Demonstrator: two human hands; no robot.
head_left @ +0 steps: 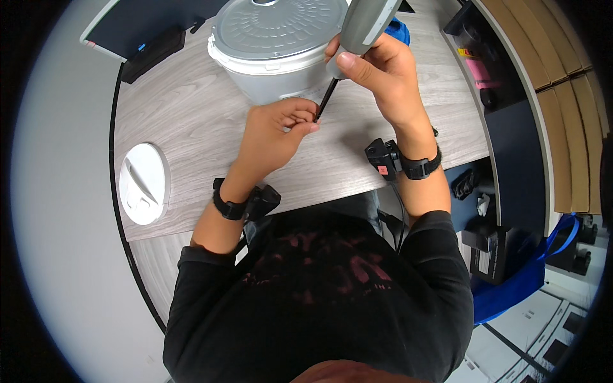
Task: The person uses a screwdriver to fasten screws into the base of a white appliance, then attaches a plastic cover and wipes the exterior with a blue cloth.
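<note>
My right hand (389,76) is raised over the desk and closed around the thick grey handle of a screwdriver (367,29). Its slim black shaft points down and to the left. My left hand (274,131) has its fingers curled, thumb and fingertips pinched at the shaft's lower end; whether a small part sits there too, I cannot tell. Just beyond both hands stands a white bucket-shaped container (274,80) with a round grey ribbed lid (278,29) on it. The screwdriver handle hides part of the container's right side.
A white oval piece with a raised grip (143,184) lies at the desk's left edge. A black box-like object (153,56) sits at the back left. Something blue (399,30) shows behind my right hand. Cardboard boxes (568,127) and a blue bag (511,297) are on the right.
</note>
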